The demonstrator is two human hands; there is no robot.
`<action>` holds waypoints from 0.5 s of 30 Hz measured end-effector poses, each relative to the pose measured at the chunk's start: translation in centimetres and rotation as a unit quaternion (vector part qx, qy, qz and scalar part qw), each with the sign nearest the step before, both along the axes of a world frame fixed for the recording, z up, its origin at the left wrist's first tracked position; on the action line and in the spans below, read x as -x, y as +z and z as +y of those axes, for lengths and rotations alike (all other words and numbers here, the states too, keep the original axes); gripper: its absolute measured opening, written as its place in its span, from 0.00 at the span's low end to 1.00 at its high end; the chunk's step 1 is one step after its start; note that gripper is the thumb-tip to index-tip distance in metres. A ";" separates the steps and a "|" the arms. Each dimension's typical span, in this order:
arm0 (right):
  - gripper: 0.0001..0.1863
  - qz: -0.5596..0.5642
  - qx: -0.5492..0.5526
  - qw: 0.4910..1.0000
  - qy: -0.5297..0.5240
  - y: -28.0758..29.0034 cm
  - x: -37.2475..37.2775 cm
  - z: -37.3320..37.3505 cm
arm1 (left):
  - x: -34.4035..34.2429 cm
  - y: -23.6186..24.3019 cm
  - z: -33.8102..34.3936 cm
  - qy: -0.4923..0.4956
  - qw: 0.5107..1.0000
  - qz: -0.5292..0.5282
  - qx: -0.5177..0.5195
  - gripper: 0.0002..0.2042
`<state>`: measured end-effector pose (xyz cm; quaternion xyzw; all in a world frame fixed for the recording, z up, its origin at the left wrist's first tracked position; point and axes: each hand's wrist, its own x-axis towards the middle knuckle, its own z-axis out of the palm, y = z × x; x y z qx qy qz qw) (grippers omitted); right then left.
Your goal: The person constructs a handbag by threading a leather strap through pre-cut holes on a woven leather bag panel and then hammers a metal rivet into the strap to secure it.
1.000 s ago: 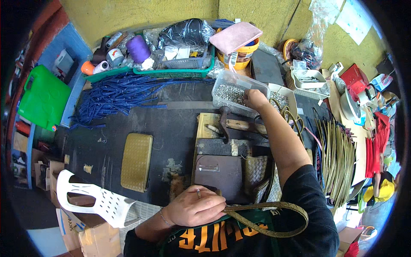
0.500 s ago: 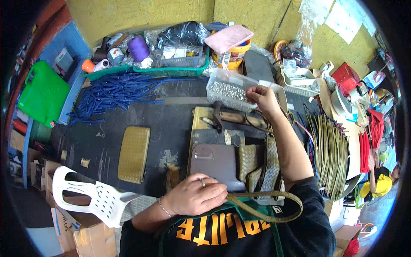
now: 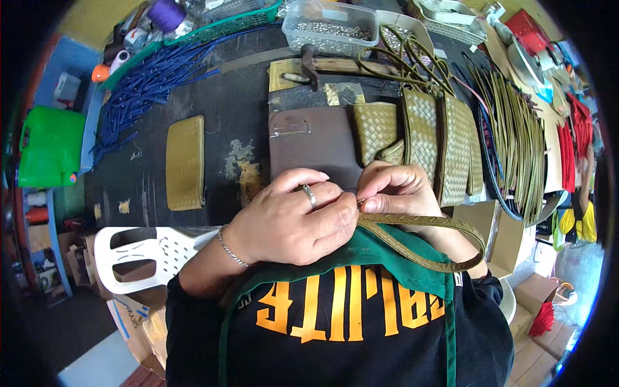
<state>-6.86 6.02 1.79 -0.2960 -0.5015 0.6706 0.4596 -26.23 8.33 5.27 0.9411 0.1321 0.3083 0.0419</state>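
Close in front of my body, my left hand [image 3: 293,218] is closed around the end of an olive braided strap [image 3: 476,240]. The strap loops out to the right, below my other wrist. My right hand [image 3: 401,191] meets the left one, thumb and forefinger pinched at the strap's end. Something tiny and shiny shows there, too small to name. Just beyond the hands lies a dark brown flat pad [image 3: 313,145]. Olive woven pouches [image 3: 376,131] lie right of the pad.
A clear plastic box [image 3: 330,32] of small silvery metal pieces stands at the back. Before it lies a hammer [image 3: 311,68], with looped olive straps [image 3: 412,61] nearby. Another woven pouch [image 3: 185,164] lies left, blue strips [image 3: 167,84] behind it. A white chair [image 3: 151,258] stands lower left.
My right hand has come back from the box of metal pieces to the strap's end beside my left hand. The view has tilted down toward my body.
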 end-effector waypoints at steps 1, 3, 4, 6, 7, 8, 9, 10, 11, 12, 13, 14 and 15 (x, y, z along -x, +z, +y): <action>0.05 -0.004 0.012 1.000 -0.004 0.2 0.1 -0.4 | 0.0 0.0 -0.1 0.001 1.000 0.001 -0.013 0.06; 0.05 -0.004 0.022 1.000 -0.006 0.6 0.2 -1.3 | 0.1 0.3 -0.6 -0.001 1.000 0.009 -0.007 0.06; 0.06 -0.033 -0.011 0.999 -0.016 0.7 0.1 -1.7 | 0.2 0.3 -0.7 -0.008 1.000 0.009 -0.011 0.06; 0.05 -0.062 -0.059 0.996 -0.030 0.7 0.1 -2.0 | 0.3 0.4 -0.8 -0.013 1.000 0.010 -0.018 0.06; 0.05 -0.061 -0.061 0.996 -0.029 0.8 0.2 -2.1 | 0.3 0.3 -0.9 -0.014 1.000 0.004 -0.018 0.06; 0.05 -0.085 -0.091 0.992 -0.033 0.8 0.2 -2.1 | 0.2 0.3 -0.9 -0.015 1.000 -0.004 -0.019 0.06; 0.05 -0.110 -0.121 0.986 -0.038 0.9 0.1 -2.1 | 0.3 0.2 -0.9 -0.015 1.000 -0.004 -0.020 0.06; 0.05 -0.117 -0.134 0.983 -0.048 0.8 0.3 -2.1 | 0.3 0.2 -0.9 -0.013 1.000 -0.003 -0.021 0.06; 0.05 -0.118 -0.134 0.983 -0.048 1.0 0.3 -2.0 | 0.4 0.2 -0.8 -0.011 1.000 -0.001 -0.022 0.06; 0.06 -0.145 -0.177 0.972 -0.048 1.2 0.3 -1.8 | 0.4 0.2 -0.7 -0.011 1.000 -0.001 -0.022 0.06; 0.06 -0.171 -0.218 0.960 -0.048 1.3 0.3 -1.7 | 0.5 0.2 -0.7 -0.013 1.000 -0.004 -0.025 0.06; 0.06 -0.180 -0.229 0.955 -0.056 1.4 0.3 -1.7 | 0.5 0.3 -0.6 -0.016 0.999 -0.006 -0.028 0.06; 0.06 -0.181 -0.228 0.955 -0.057 1.5 0.3 -1.7 | 0.5 0.3 -0.6 -0.017 0.999 -0.007 -0.027 0.06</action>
